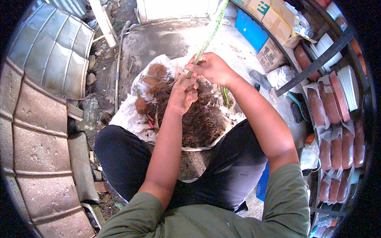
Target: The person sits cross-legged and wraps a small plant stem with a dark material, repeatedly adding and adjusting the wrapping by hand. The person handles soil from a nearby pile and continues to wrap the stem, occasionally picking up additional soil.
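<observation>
The person sits cross-legged in dark trousers with a white sack (131, 115) spread on the concrete floor in front of the knees, and everything here is best placed against that sack. A heap of dark, fibrous potting soil (206, 119) covers the sack's middle and the side nearest the person. Above the far edge of the heap the right hand (212, 68) is closed around a long green plant stalk (210, 31), its fingers curled tight about the lower part of the stem, while the stalk runs up and away from the sack toward the top of the view. The left hand (183, 95) is just below the right one, nearly touching it, with its fingers bent inward at the stalk's base; whether they actually pinch the stem or roots cannot be told. On the sack's left part lie several brown rounded clumps (157, 71), one more brown clump (141, 106) nearer the person, and a small red piece (150, 119) beside it. Beyond the sack's right edge stand cardboard boxes (274, 20) and a blue panel (251, 31), and farther right a dark rack holds stacks of terracotta-coloured pots (337, 146). Left of the sack is a curved grey panelled surface (39, 131).
</observation>
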Demonstrator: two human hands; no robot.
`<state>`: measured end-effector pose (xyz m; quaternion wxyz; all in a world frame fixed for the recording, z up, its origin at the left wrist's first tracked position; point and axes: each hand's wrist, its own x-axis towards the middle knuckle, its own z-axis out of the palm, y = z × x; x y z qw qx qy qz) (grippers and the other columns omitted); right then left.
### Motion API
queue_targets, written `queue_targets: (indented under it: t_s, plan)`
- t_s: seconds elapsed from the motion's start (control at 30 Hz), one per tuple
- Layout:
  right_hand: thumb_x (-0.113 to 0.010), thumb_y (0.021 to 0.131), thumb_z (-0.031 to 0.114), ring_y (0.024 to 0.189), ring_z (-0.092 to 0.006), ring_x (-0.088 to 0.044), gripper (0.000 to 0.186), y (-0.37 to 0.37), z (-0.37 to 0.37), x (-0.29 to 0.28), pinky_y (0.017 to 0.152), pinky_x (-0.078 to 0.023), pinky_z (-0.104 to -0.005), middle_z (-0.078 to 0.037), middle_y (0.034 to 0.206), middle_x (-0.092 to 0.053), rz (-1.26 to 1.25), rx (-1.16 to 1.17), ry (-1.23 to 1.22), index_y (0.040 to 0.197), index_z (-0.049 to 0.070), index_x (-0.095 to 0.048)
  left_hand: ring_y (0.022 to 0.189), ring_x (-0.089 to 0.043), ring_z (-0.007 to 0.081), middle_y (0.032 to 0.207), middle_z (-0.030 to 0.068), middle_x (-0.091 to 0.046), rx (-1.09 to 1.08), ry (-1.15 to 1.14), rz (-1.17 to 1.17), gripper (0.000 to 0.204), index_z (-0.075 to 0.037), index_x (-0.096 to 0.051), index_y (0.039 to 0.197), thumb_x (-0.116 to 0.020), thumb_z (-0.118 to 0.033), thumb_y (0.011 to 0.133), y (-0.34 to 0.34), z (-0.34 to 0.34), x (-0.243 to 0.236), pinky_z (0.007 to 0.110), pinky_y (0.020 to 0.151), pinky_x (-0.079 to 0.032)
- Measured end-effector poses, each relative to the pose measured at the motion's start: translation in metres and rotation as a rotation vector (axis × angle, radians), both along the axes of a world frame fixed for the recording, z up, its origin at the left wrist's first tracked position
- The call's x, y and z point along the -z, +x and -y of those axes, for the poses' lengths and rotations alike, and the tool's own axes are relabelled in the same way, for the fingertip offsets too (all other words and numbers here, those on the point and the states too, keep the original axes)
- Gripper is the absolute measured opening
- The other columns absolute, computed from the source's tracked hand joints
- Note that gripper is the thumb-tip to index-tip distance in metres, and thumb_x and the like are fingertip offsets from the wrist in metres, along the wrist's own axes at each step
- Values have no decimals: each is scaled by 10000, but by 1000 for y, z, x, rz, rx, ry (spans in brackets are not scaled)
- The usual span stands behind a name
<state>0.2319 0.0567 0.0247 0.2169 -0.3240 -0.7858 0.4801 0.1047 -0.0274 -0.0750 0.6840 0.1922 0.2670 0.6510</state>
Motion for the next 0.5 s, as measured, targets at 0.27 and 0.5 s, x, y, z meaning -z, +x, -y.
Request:
queue_targets:
  t_s: [0.27, 0.5]
  plan:
    - [-757, 925, 313, 677, -116, -644, 310, -2, -1, 5, 643, -528, -293, -40, 758, -698, 16, 18, 62, 999, 12, -744, 429, -291, 60, 621, -37, -347, -111, -20, -86, 176, -82, -579, 1047, -652, -172, 916, 11, 4, -1, 228, 375, -218]
    - [-749, 930, 319, 677, -111, -651, 314, -4, -1, 6, 646, -531, -298, -48, 747, -701, 12, -5, 92, 991, 11, -751, 449, -326, 71, 639, -26, -386, -121, 44, 3, 175, -70, -596, 1076, -623, -154, 926, 8, 0, 14, 234, 396, -251]
